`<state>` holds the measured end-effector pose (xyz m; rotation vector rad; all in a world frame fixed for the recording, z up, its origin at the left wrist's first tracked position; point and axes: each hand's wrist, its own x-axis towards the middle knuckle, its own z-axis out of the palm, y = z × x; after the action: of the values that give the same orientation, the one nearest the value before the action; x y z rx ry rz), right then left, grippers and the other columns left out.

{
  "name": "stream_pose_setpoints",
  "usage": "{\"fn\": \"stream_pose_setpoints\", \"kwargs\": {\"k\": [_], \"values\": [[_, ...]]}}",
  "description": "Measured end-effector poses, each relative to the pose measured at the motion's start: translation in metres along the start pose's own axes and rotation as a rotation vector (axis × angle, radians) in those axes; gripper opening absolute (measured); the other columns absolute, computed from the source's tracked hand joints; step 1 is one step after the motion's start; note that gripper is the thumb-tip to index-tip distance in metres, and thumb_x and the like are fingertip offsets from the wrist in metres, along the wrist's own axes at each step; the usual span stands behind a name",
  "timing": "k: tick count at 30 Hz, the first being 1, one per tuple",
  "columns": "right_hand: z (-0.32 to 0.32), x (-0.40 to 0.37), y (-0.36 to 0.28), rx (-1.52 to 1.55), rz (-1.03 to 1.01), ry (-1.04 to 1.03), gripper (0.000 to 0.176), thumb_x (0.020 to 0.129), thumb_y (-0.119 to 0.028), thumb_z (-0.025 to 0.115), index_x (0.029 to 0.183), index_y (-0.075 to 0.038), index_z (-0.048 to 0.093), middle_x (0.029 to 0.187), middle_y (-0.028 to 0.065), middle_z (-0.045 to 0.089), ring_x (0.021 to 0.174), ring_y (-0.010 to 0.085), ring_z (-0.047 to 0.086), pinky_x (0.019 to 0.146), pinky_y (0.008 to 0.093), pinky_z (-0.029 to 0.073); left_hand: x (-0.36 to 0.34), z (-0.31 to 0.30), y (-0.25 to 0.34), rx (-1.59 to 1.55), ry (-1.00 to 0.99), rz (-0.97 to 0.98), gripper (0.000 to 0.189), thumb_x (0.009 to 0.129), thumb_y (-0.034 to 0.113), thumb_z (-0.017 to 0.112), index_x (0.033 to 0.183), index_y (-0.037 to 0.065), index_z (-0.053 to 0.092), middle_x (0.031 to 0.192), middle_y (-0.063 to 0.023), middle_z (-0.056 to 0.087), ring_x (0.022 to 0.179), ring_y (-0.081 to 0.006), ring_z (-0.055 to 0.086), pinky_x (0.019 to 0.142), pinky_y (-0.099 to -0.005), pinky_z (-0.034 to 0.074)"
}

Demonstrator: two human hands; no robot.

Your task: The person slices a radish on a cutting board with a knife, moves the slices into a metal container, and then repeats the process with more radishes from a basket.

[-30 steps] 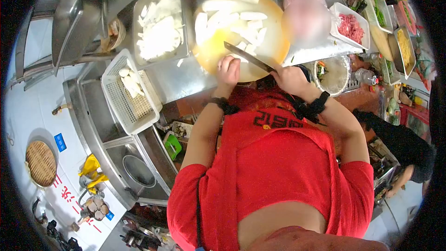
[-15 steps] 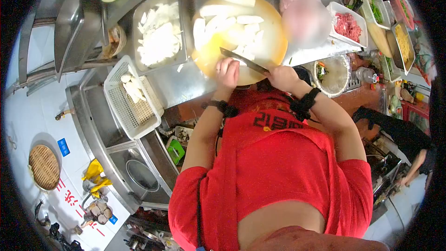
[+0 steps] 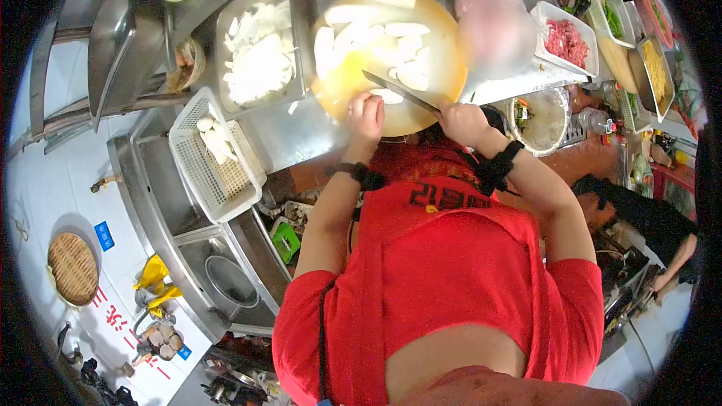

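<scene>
A round, yellowish chopping board point(image 3: 444, 53) carries several long peeled white vegetables point(image 3: 352, 14) and cut white pieces point(image 3: 412, 75). My right hand point(image 3: 462, 124) is wrapped round the handle of a kitchen knife point(image 3: 402, 92), whose blade slants to the upper left over the board. My left hand point(image 3: 365, 114), fingers curled, rests at the board's near edge. Its fingertips press at the end of a white vegetable piece point(image 3: 388, 95) lying beside the blade; my fingers partly hide their contact with it. Left of the board, a metal tray point(image 3: 298, 79) holds sliced white vegetable point(image 3: 259, 60).
A white basket point(image 3: 197, 180) with peeled white vegetables stands over the sink point(image 3: 169, 203) at left. Right of the board are a blurred pinkish round thing point(image 3: 496, 26) and a white tray point(image 3: 590, 64) of raw meat point(image 3: 565, 43). Another person's arm point(image 3: 677, 259) shows far right.
My right hand and the knife have shifted slightly right, uncovering more of the white piece beside the blade. My left hand has barely moved.
</scene>
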<state>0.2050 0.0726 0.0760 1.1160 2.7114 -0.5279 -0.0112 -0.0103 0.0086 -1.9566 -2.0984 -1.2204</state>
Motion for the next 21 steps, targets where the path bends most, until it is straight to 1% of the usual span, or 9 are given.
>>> {"fn": "stream_pose_setpoints", "kwargs": {"k": [1,5,8,10,12,13,17,19,21], "values": [[-0.006,0.002,0.000,-0.087,0.019,-0.118,0.026,0.088,-0.028,0.048,0.091,-0.004,0.056,0.068,0.0161,0.063,0.063,0.0328,0.064,0.054,0.0435,0.051,-0.002,0.001,0.000,-0.022,0.023,0.006,0.013,0.079,0.008,0.064,0.092,0.005,0.060,0.097,-0.0111,0.054,0.092,-0.0310,0.052,0.080,-0.0383,0.043],[-0.032,-0.004,-0.002,0.036,-0.019,-0.072,0.022,0.085,-0.021,0.048,0.092,-0.001,0.055,0.068,0.0171,0.063,0.064,0.0331,0.064,0.055,0.0430,0.051,-0.003,0.003,-0.004,-0.037,0.051,0.038,0.013,0.079,0.005,0.064,0.091,0.004,0.060,0.096,-0.0119,0.054,0.089,-0.0311,0.053,0.077,-0.0380,0.044],[0.011,0.008,0.001,-0.041,-0.049,-0.067,0.025,0.088,-0.026,0.048,0.092,-0.003,0.055,0.069,0.0167,0.063,0.064,0.0335,0.064,0.056,0.0429,0.051,-0.003,0.003,-0.001,-0.049,0.057,0.043,0.011,0.078,0.004,0.063,0.089,0.004,0.060,0.096,-0.0125,0.054,0.087,-0.0307,0.054,0.077,-0.0382,0.044],[-0.004,0.013,-0.001,-0.010,-0.024,-0.024,0.027,0.090,-0.030,0.048,0.091,-0.004,0.055,0.069,0.0167,0.063,0.064,0.0336,0.064,0.056,0.0437,0.051,0.000,0.005,-0.002,-0.049,0.109,0.059,0.013,0.075,0.002,0.065,0.086,0.005,0.060,0.091,-0.0119,0.055,0.083,-0.0309,0.055,0.073,-0.0389,0.045],[-0.020,0.008,-0.002,-0.023,-0.004,-0.127,0.027,0.089,-0.029,0.048,0.090,-0.004,0.054,0.069,0.0172,0.063,0.063,0.0336,0.064,0.056,0.0443,0.051,-0.003,0.002,-0.003,-0.048,0.096,0.061,0.012,0.075,0.002,0.065,0.086,0.004,0.060,0.091,-0.0120,0.055,0.083,-0.0309,0.055,0.073,-0.0391,0.045],[-0.030,0.005,-0.003,-0.010,-0.028,-0.095,0.027,0.089,-0.030,0.047,0.089,-0.004,0.055,0.068,0.0170,0.063,0.062,0.0331,0.064,0.055,0.0446,0.051,0.000,0.004,-0.003,-0.052,0.097,0.067,0.012,0.074,0.002,0.065,0.085,0.003,0.060,0.091,-0.0122,0.055,0.082,-0.0310,0.055,0.073,-0.0393,0.045],[-0.014,0.003,-0.007,0.026,-0.037,-0.046,0.027,0.090,-0.030,0.046,0.088,-0.005,0.056,0.068,0.0163,0.063,0.062,0.0329,0.064,0.054,0.0451,0.051,-0.002,0.003,0.000,-0.035,0.087,0.075,0.012,0.077,0.002,0.063,0.088,0.003,0.060,0.093,-0.0132,0.055,0.086,-0.0313,0.054,0.076,-0.0383,0.044],[0.001,0.013,-0.006,-0.068,-0.024,-0.076,0.028,0.090,-0.030,0.046,0.086,-0.005,0.056,0.067,0.0166,0.063,0.061,0.0330,0.064,0.053,0.0446,0.051,0.002,0.003,-0.001,-0.047,0.113,0.090,0.011,0.075,0.001,0.064,0.085,0.002,0.060,0.092,-0.0134,0.056,0.083,-0.0312,0.055,0.072,-0.0401,0.045],[-0.004,0.013,0.002,-0.064,-0.040,-0.094,0.027,0.090,-0.029,0.046,0.087,-0.004,0.057,0.067,0.0166,0.063,0.061,0.0331,0.064,0.053,0.0442,0.051,0.004,0.002,-0.002,-0.050,0.109,0.090,0.011,0.075,0.000,0.063,0.084,0.002,0.060,0.092,-0.0137,0.056,0.082,-0.0313,0.055,0.072,-0.0399,0.045]]}}
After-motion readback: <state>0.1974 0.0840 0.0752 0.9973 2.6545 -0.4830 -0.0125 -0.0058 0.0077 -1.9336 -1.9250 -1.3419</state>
